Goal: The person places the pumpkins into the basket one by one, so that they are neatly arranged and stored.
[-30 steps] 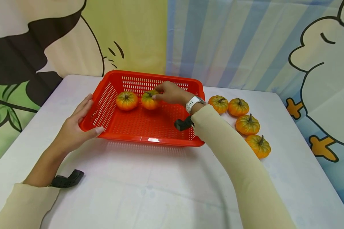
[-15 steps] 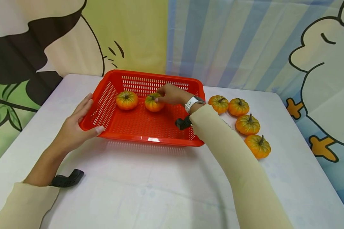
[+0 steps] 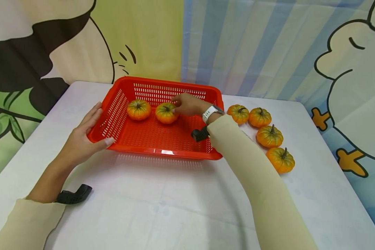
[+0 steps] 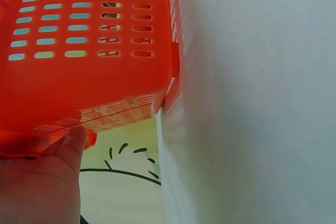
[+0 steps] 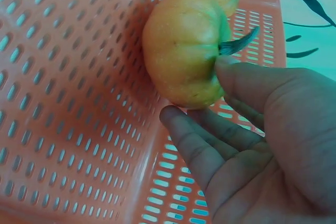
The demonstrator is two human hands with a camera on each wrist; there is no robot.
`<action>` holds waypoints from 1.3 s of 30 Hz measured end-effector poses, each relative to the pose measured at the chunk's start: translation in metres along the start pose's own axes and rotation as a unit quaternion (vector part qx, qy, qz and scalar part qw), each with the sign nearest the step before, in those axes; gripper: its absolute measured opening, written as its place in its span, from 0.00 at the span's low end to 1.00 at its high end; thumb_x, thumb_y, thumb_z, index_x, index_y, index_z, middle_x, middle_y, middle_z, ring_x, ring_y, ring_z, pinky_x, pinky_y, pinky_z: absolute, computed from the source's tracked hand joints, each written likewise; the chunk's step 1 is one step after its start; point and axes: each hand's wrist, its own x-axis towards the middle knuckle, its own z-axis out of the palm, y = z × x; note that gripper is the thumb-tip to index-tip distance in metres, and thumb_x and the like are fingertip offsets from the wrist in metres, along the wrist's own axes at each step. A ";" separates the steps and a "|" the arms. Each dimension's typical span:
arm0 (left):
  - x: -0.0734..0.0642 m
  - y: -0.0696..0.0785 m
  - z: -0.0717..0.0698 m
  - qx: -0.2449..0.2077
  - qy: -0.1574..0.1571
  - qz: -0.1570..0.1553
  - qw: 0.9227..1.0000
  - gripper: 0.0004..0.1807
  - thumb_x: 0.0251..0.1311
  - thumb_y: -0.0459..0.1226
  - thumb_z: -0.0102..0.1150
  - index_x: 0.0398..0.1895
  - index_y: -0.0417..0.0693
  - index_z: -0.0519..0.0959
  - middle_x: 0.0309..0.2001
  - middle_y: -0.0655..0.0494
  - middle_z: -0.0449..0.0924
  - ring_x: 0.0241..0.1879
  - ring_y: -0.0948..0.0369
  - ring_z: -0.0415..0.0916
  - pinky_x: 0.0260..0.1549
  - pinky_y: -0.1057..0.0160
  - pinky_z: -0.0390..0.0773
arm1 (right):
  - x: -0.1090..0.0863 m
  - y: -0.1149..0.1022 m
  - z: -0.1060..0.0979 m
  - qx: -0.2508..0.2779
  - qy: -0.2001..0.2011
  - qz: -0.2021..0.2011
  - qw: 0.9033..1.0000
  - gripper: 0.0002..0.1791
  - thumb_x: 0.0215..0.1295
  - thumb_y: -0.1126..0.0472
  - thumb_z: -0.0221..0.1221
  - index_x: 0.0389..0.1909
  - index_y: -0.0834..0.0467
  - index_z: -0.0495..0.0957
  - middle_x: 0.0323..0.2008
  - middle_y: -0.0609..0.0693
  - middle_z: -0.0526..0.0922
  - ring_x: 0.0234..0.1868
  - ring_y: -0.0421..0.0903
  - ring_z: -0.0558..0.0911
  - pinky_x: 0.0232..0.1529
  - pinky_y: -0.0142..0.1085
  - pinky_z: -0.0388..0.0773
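A red plastic basket [image 3: 162, 150] with slotted walls stands on the table. My left hand [image 3: 81, 144] rests against its left end, fingers straight along the outer wall and thumb over the front rim; the left wrist view has this hand [image 4: 50, 182] at the basket's edge. Inside, a small orange pumpkin [image 3: 167, 114] sits right of a second pumpkin [image 3: 139, 109]. My right hand [image 3: 190, 105] is over the basket beside the nearer one. In the right wrist view its thumb [image 5: 244, 80] is right at that pumpkin [image 5: 184, 51], the fingers extended loosely below it.
Several more pumpkins [image 3: 269, 135] lie in a curved line on the white table [image 3: 162, 208], right of the basket and close to my right sleeve [image 3: 253, 170]. A printed cloth [image 3: 225, 45] hangs behind the table's far edge.
The pumpkin by my right hand shifted slightly right and toward me, then a little left. My right fingers have loosened from it. The left hand stays put.
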 end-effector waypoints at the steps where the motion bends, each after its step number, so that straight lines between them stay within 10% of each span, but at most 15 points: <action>1: 0.000 0.000 0.000 0.000 0.000 0.001 1.000 0.53 0.54 0.43 0.70 0.77 0.61 0.45 0.75 0.78 0.40 0.74 0.61 0.42 0.49 0.44 0.70 | 0.000 0.001 0.000 0.005 0.000 0.000 1.000 0.30 0.69 0.58 0.59 0.70 0.60 0.65 0.62 0.55 0.74 0.61 0.47 0.72 0.61 0.38 0.70; 12: 0.000 0.000 0.000 0.001 0.001 0.002 1.000 0.53 0.54 0.42 0.70 0.77 0.61 0.46 0.75 0.77 0.40 0.74 0.60 0.42 0.49 0.44 0.70 | 0.003 0.005 0.001 -0.013 -0.010 0.008 1.000 0.34 0.65 0.58 0.63 0.70 0.62 0.65 0.59 0.56 0.76 0.55 0.47 0.75 0.56 0.36 0.73; 25: 0.001 -0.002 0.000 -0.001 -0.002 -0.003 1.000 0.53 0.54 0.42 0.70 0.77 0.60 0.46 0.75 0.76 0.40 0.74 0.61 0.41 0.48 0.51 0.72 | 0.003 0.005 0.002 -0.016 0.014 -0.013 1.000 0.29 0.68 0.60 0.59 0.69 0.61 0.67 0.18 0.47 0.61 0.20 0.42 0.60 0.27 0.31 0.62; 39: 0.001 -0.002 -0.001 0.001 -0.003 -0.008 1.000 0.53 0.54 0.42 0.70 0.77 0.59 0.46 0.76 0.75 0.40 0.74 0.59 0.42 0.48 0.48 0.71 | -0.008 0.012 -0.015 0.099 0.066 -0.029 0.992 0.23 0.70 0.59 0.57 0.64 0.62 0.73 0.50 0.52 0.82 0.37 0.45 0.78 0.40 0.35 0.77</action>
